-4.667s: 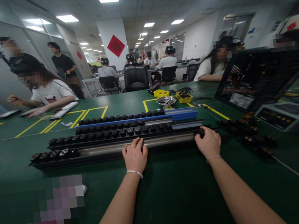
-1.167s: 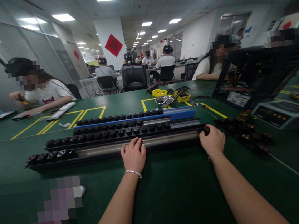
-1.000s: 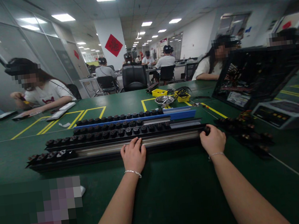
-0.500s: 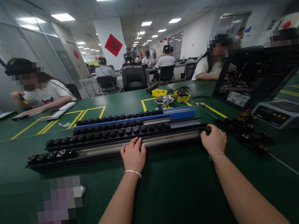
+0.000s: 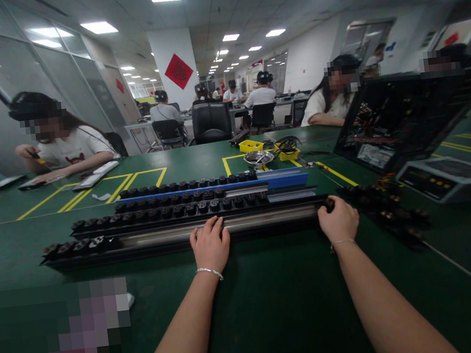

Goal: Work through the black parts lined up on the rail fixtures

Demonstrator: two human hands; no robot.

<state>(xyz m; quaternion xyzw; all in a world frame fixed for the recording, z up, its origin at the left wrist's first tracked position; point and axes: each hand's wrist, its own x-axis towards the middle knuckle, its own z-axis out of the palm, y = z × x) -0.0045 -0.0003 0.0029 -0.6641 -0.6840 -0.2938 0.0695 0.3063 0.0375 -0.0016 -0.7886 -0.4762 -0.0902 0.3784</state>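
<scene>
A long black rail with a shiny metal channel lies across the table in front of me. Several small black parts with round tops sit in its left end. My left hand grips the rail near its middle, fingers bent over the top. At the rail's right end, my right hand is closed on a small black part, mostly hidden by the fingers. Behind it lie a second black rail and a blue rail, both lined with similar parts.
More black parts lie in strips on the right, near a power supply unit and an open computer case. A metal bowl and yellow bins stand behind the rails. Co-workers sit across the table.
My right hand has shifted very slightly to the right at the rail's end. My left hand and the rails stay in place.
</scene>
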